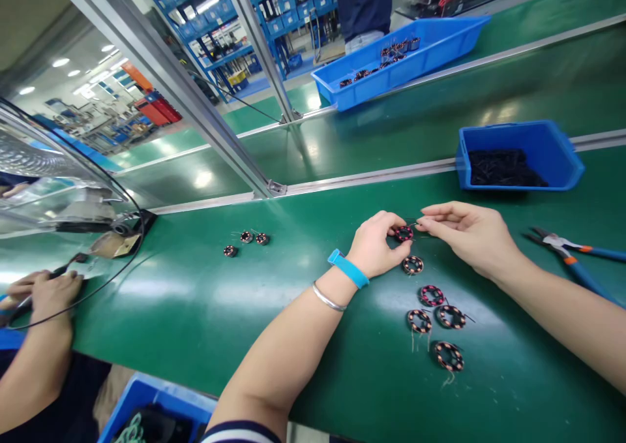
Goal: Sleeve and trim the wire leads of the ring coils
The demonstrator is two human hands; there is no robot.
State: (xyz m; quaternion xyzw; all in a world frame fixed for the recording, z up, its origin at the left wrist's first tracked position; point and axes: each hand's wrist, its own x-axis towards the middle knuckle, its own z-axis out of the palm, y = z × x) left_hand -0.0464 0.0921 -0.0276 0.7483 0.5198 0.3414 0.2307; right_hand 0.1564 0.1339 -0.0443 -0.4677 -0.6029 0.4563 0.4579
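While three small wound rings (246, 237) lie on the green bench (195, 312) at left, the left hand (379, 244) grips a red-and-black ring (403, 234) at its sides, just above the other rings near it. The right hand (460, 234) pinches at the ring's wire end; pliers (562, 244) with parted tips lie beside the right forearm.

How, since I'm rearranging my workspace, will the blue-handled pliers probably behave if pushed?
The pliers should feel stiff and probably weightier at the head, which looks metal. Lying flat on the green table with handles spread, they seem unlikely to roll. Pushing one handle might swing it about the pivot before the whole tool slides.
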